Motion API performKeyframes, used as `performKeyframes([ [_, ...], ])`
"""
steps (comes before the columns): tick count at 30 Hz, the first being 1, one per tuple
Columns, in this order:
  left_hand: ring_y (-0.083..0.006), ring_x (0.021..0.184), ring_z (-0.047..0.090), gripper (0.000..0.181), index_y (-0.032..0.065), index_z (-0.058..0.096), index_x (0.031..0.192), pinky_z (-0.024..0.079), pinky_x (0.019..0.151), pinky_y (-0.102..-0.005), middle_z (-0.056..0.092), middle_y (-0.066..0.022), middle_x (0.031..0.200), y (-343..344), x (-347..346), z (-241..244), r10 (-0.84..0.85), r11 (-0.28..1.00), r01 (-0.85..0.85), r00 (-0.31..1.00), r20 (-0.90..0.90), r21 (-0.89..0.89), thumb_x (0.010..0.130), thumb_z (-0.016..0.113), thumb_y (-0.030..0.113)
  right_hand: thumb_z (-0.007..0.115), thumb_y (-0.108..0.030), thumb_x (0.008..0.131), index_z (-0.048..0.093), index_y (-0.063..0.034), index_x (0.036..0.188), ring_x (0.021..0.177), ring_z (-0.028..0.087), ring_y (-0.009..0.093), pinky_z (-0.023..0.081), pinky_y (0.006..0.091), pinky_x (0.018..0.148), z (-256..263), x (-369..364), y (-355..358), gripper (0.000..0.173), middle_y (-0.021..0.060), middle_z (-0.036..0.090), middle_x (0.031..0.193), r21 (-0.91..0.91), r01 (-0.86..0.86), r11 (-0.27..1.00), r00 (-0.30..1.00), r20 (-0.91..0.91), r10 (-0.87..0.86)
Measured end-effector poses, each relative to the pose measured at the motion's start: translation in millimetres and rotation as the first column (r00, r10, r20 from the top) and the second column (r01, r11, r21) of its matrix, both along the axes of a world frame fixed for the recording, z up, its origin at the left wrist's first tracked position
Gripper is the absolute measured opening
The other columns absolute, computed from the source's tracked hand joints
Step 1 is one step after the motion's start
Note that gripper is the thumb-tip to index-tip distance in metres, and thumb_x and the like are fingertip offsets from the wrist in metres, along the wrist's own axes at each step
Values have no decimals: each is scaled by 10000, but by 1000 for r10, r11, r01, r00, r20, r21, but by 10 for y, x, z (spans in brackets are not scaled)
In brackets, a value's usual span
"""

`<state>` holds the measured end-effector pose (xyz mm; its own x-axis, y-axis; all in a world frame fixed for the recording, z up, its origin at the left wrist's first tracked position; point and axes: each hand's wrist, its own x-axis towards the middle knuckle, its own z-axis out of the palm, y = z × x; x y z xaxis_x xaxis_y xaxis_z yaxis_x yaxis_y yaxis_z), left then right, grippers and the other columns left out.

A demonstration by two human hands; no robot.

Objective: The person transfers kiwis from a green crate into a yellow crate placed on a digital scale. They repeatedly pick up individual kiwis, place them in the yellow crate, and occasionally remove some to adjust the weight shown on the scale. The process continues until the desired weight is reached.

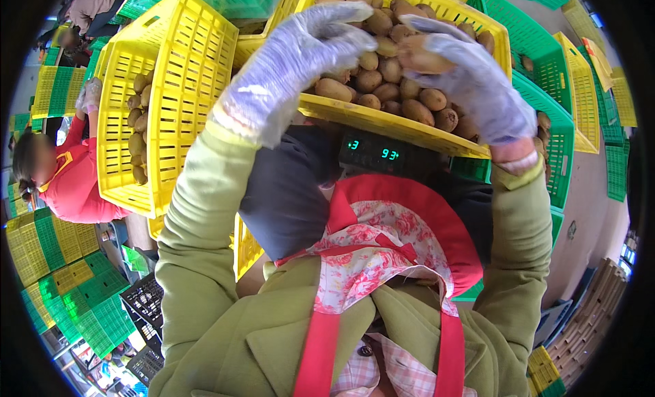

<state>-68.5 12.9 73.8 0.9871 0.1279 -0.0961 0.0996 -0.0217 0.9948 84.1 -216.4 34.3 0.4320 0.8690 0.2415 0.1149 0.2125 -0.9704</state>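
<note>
A yellow slatted plastic crate (389, 122) full of brown kiwifruit (417, 112) stands before me at the top centre. My left hand (307, 59), in a whitish translucent glove over a purple one, is over the crate's left part, its fingers apart and nothing seen between them. On the right, my right hand (460, 74), gloved alike, has its thumb and fingers closed round a blurred kiwifruit (422, 54) above the pile. Beneath the crate's near edge a scale display (373, 149) shows lit green digits.
A tilted yellow crate (192, 90) holding kiwifruit is at my left. Green crates (542, 136) with kiwifruit line the right side. A co-worker in red (79, 177) is at the far left. Stacked yellow and green crates (66, 243) stand behind, and a wooden slatted stack (588, 315) is lower right.
</note>
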Motion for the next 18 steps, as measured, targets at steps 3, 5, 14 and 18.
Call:
performKeyframes([
  [3,-141,1016,660,357,27,667,1315,528,929,-298,729,-67,1122,376,202,-407,-29,981,48,994,-105,188,996,676,185,536,-126,1044,630,-19,1312,1192,637,302,571,385,979,142,79,-476,303,206,494,1474,-29,129,991,991,28,-128],
  [5,-209,1019,706,308,57,704,1265,542,927,-342,756,-117,1109,493,336,-704,-34,730,164,978,-205,663,979,658,163,552,-129,1034,617,0,1338,1139,639,242,570,340,922,217,46,-827,336,180,541,1407,-195,306,932,952,61,-300],
  [14,-329,1128,692,366,129,725,1252,543,966,-409,734,-153,1188,421,852,-1010,-119,48,636,769,-628,770,888,699,160,732,-78,866,622,9,1361,808,613,92,524,237,713,-896,-102,-3389,515,41,683,988,-760,578,296,724,309,-617],
  [18,-322,1140,693,344,123,755,1204,550,960,-407,733,-160,1201,362,875,-899,-71,-53,703,705,-705,709,866,732,181,784,-179,864,587,83,1362,810,663,131,550,279,763,-1399,-359,-3968,596,77,719,922,-859,502,100,755,379,-535],
])
